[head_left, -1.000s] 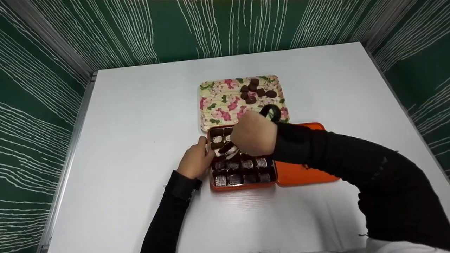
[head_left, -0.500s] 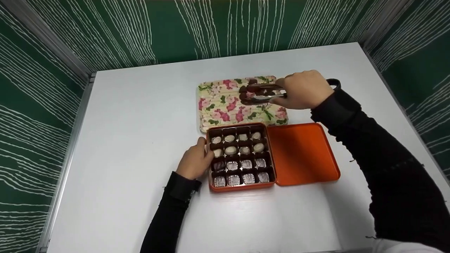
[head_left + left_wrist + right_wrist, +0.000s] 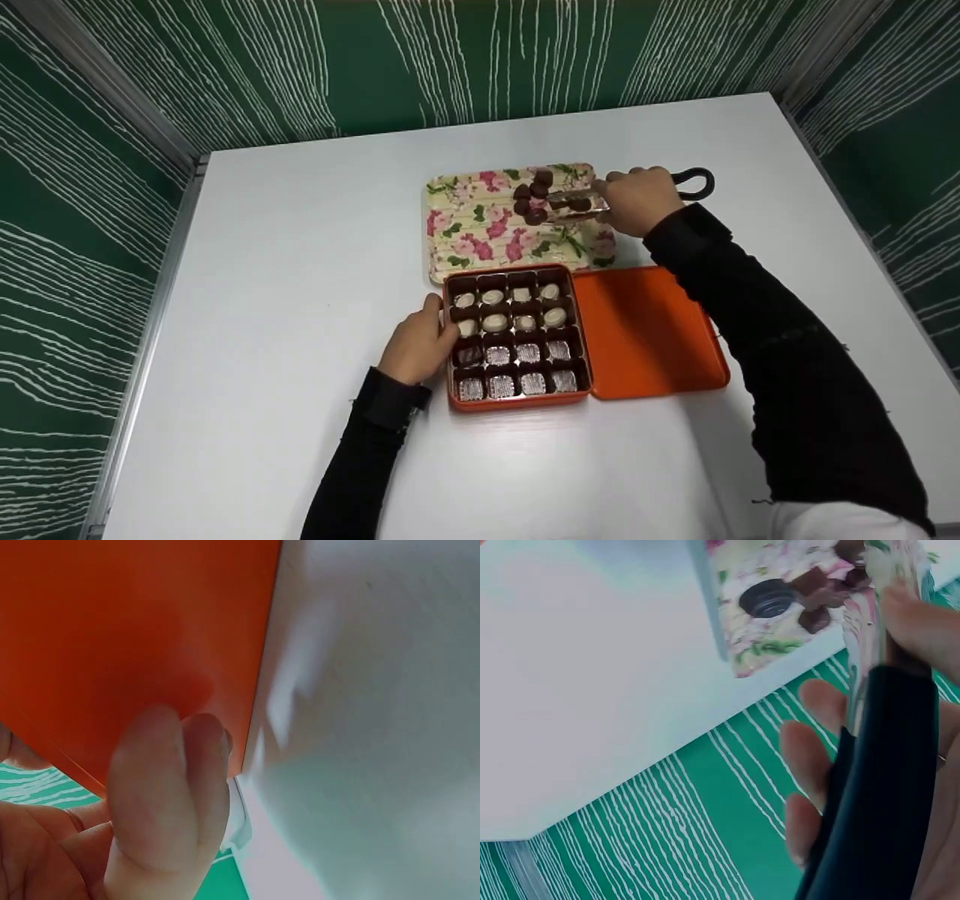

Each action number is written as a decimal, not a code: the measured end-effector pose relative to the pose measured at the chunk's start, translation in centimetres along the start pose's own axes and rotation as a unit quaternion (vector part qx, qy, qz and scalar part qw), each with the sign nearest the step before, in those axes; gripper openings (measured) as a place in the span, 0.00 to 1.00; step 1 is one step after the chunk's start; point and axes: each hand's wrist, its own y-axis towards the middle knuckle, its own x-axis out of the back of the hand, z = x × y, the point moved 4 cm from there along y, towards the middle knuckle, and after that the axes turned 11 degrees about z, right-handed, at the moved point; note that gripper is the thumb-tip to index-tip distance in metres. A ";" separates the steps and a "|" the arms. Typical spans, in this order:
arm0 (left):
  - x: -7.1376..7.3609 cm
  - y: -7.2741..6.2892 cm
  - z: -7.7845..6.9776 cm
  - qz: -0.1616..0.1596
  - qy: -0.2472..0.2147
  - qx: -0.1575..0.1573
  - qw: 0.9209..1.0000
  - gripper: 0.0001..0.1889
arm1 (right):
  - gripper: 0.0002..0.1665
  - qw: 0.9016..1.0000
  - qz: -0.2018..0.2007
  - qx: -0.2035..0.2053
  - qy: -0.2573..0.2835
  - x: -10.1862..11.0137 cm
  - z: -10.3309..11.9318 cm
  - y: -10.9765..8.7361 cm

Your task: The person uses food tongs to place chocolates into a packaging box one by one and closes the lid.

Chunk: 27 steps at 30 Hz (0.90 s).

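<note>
My right hand [image 3: 641, 201] grips metal tongs [image 3: 694, 184] by their black handles, which curve into a loop behind the hand. The tongs' arms stand apart over the floral tray [image 3: 465, 240], on either side of a round dark chocolate [image 3: 580, 204]. Several more dark chocolates [image 3: 535, 216] cluster by the tips. My left hand [image 3: 416, 341] holds the left side of an orange tin box [image 3: 517, 405], thumb over the rim; in the left wrist view its fingers [image 3: 154, 780] lie against the orange wall. White chocolates [image 3: 495, 322] fill the two back rows; a dark one [image 3: 469, 355] sits in the third.
The box's orange lid [image 3: 645, 337] lies flat, folded out to the right. The tray stands directly behind the box on a white table [image 3: 300, 247]. Green walls with white lines [image 3: 375, 60] border the table at the back and sides.
My right hand has drawn back from the box to the tray with the tongs. Its tongs have since shifted slightly, arms around the round chocolate. The left hand has stayed at the box.
</note>
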 end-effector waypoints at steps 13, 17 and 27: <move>-0.3 0.1 -0.1 0.004 -0.002 0.010 1.000 0.15 | 0.15 1.000 -0.018 0.006 -0.008 -0.5 0.9 1.9; -0.2 0.1 -0.1 0.004 0.000 0.009 1.000 0.15 | 0.12 1.000 -0.015 0.012 0.008 -0.6 1.0 1.7; -0.2 0.1 0.0 -0.002 0.002 0.003 1.000 0.14 | 0.11 1.000 -0.007 0.008 -0.004 -0.3 1.7 1.2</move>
